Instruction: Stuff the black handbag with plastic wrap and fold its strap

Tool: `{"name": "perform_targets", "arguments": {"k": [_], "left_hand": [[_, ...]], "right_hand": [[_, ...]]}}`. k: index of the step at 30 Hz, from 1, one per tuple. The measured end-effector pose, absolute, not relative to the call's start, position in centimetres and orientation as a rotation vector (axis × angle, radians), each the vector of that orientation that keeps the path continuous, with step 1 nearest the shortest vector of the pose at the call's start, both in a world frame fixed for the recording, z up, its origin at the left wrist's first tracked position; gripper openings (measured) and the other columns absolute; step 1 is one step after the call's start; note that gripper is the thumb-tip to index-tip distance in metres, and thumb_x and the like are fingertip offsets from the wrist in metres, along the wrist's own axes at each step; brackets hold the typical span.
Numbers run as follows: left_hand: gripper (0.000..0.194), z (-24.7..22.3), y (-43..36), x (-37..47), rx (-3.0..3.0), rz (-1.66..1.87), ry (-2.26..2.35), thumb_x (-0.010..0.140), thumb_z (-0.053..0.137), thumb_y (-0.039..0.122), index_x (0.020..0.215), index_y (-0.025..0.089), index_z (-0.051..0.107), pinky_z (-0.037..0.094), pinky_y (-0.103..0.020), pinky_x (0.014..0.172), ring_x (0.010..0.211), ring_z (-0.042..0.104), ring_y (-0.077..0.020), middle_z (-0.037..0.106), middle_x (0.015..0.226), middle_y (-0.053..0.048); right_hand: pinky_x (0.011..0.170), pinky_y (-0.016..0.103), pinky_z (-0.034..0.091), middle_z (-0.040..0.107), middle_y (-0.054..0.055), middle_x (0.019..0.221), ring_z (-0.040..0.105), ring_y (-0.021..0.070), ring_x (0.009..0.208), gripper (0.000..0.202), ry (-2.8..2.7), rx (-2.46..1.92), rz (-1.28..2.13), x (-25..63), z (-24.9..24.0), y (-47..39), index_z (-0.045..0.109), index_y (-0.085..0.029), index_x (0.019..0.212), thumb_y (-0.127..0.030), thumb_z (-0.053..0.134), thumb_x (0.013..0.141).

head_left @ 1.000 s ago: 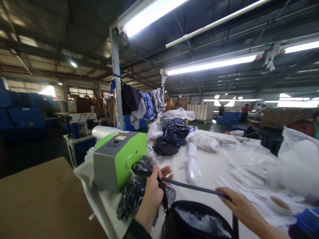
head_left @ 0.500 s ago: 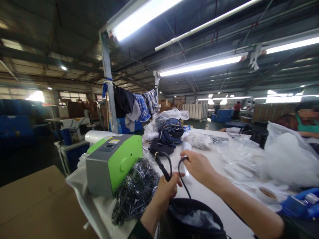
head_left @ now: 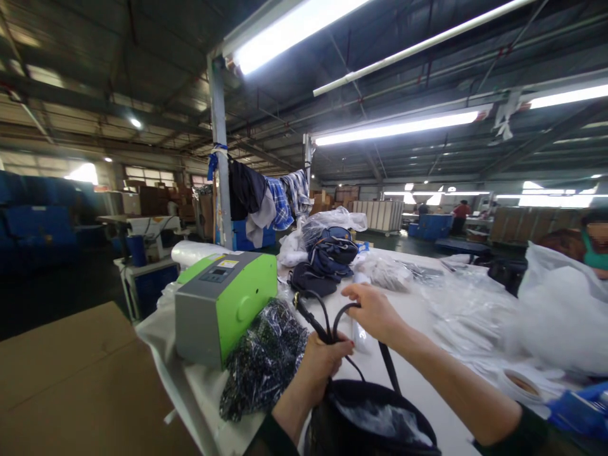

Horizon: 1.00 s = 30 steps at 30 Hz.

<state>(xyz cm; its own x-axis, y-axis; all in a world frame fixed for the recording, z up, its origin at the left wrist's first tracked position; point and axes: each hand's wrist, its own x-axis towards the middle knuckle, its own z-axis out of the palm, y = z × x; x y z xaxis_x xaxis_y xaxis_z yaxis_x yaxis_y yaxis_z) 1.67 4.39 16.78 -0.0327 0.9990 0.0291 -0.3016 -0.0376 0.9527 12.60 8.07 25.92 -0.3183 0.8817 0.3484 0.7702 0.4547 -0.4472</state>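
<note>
A black bag (head_left: 370, 418) with clear plastic stuffing inside sits at the bottom edge, in front of me on the white table (head_left: 418, 329). Its thin black strap (head_left: 327, 316) loops upward from the bag. My left hand (head_left: 323, 364) is closed around the strap just above the bag's opening. Slightly higher and to the right, my right hand (head_left: 373, 310) pinches the top of a strap loop. A metal buckle on the strap shows near the left of the loop.
A green and grey machine (head_left: 223, 304) stands at the table's left end, with a dark plastic-wrapped bundle (head_left: 263, 358) beside it. Dark bags (head_left: 327, 259), clear plastic bags (head_left: 465, 304) and a tape roll (head_left: 520, 383) lie further on. A brown cardboard surface (head_left: 71, 373) sits left. People work at the far right.
The strap was stretched out straight between my hands. My right hand has come in from the right and up, folding the strap into loops above my left hand.
</note>
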Motion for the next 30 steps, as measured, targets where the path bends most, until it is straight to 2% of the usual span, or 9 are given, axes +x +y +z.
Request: {"name": "perform_targets", "arguments": {"k": [6,10,14,18,21,24,27,28,30], "left_hand": [[0.027,16.7,4.2,1.5,0.948,1.389,1.030,0.047,0.067,0.034,0.058,0.012,0.056,0.009,-0.021,0.034,0.029,0.024,-0.0026,0.047,0.042,0.001],[0.026,16.8,4.0,1.6,0.979,1.384,1.073,0.049,0.065,0.035,0.056,0.012,0.054,0.008,-0.021,0.035,0.030,0.024,-0.0022,0.044,0.042,0.002],[0.027,16.9,4.0,1.6,1.027,1.375,1.108,0.051,0.062,0.039,0.053,0.013,0.053,0.007,-0.021,0.036,0.030,0.021,-0.0024,0.040,0.039,0.003],[0.029,16.8,4.2,1.7,1.068,1.373,1.120,0.055,0.061,0.042,0.054,0.014,0.052,0.008,-0.022,0.037,0.032,0.021,-0.0031,0.039,0.040,0.004],[0.031,16.9,4.3,2.3,1.135,1.338,1.091,0.055,0.064,0.042,0.065,0.012,0.060,0.015,-0.021,0.039,0.035,0.026,-0.0050,0.042,0.041,0.004],[0.046,17.0,4.3,3.2,1.196,1.304,1.061,0.047,0.074,0.037,0.083,0.009,0.066,0.026,-0.022,0.045,0.043,0.037,-0.0085,0.048,0.045,0.004],[0.063,17.0,4.4,3.8,1.198,1.313,1.049,0.040,0.080,0.032,0.096,0.009,0.064,0.030,-0.022,0.049,0.048,0.041,-0.0102,0.049,0.049,0.005],[0.062,17.0,4.4,3.9,1.189,1.325,1.047,0.040,0.080,0.032,0.096,0.010,0.064,0.029,-0.022,0.049,0.048,0.040,-0.0100,0.048,0.049,0.006],[0.047,16.8,4.6,4.1,1.167,1.352,1.046,0.042,0.078,0.032,0.083,0.012,0.065,0.026,-0.022,0.046,0.046,0.036,-0.0087,0.044,0.047,0.006]], "right_hand": [[0.077,0.028,0.043,0.064,0.008,0.093,0.060,0.0199,0.087,0.031,-2.060,-1.451,0.191,15.4,25.7,10.1,0.067,-0.014,0.092,-0.001,0.056,0.067],[0.071,0.028,0.042,0.068,0.006,0.082,0.061,0.0218,0.083,0.014,-1.988,-1.479,0.199,16.3,26.5,10.6,0.070,-0.017,0.082,-0.015,0.059,0.073],[0.070,0.030,0.039,0.068,0.008,0.082,0.060,0.0246,0.085,0.013,-1.888,-1.487,0.165,17.3,28.0,11.3,0.071,-0.018,0.081,-0.021,0.061,0.073],[0.063,0.028,0.037,0.064,0.004,0.066,0.058,0.0205,0.070,0.015,-1.804,-1.474,0.243,17.9,29.6,11.3,0.071,-0.018,0.073,-0.022,0.056,0.074],[0.060,0.027,0.035,0.061,0.002,0.062,0.054,0.0169,0.064,0.019,-1.774,-1.401,0.329,16.5,30.1,10.5,0.070,-0.018,0.074,-0.017,0.051,0.074],[0.061,0.025,0.036,0.062,0.003,0.071,0.053,0.0155,0.068,0.020,-1.732,-1.318,0.432,13.6,29.9,9.4,0.068,-0.016,0.080,-0.017,0.048,0.073],[0.055,0.023,0.035,0.060,0.002,0.069,0.051,0.0137,0.063,0.019,-1.715,-1.265,0.590,10.7,28.9,8.6,0.065,-0.014,0.081,-0.017,0.050,0.069],[0.053,0.023,0.034,0.060,0.002,0.067,0.050,0.0132,0.061,0.018,-1.714,-1.249,0.638,9.9,28.5,8.3,0.064,-0.014,0.081,-0.016,0.051,0.068],[0.051,0.022,0.033,0.058,0.001,0.067,0.048,0.0129,0.061,0.019,-1.715,-1.220,0.712,8.7,27.8,7.8,0.062,-0.014,0.081,-0.014,0.051,0.066]]}}
